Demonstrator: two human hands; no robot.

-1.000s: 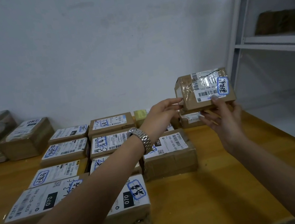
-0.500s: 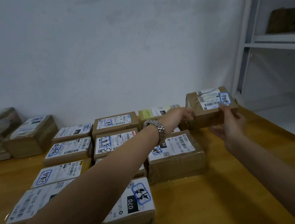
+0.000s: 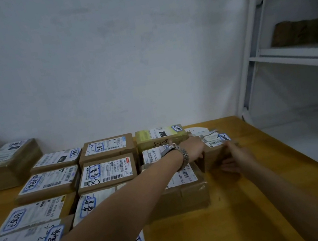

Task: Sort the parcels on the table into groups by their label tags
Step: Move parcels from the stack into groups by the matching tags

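Note:
A small brown parcel point(image 3: 214, 150) with a white label and a blue tag sits low at the table's far right, next to the rows of parcels. My left hand point(image 3: 195, 149), with a metal watch on its wrist, grips the parcel's left side. My right hand point(image 3: 235, 159) holds its right front corner from below. Several labelled cardboard parcels lie in rows to the left, among them a yellow-green one point(image 3: 160, 138) and a large brown one point(image 3: 184, 195) just in front of my left arm.
The wooden table point(image 3: 242, 211) has bare surface at the front right. A white metal shelf rack point(image 3: 294, 55) stands to the right with a brown package point(image 3: 299, 31) on it. More parcels are stacked at the far left point(image 3: 7, 164). A white wall runs behind.
Both hands have lowered the small parcel from chest height in the air down to the table surface at the far right of the rows. The view has tilted slightly left.

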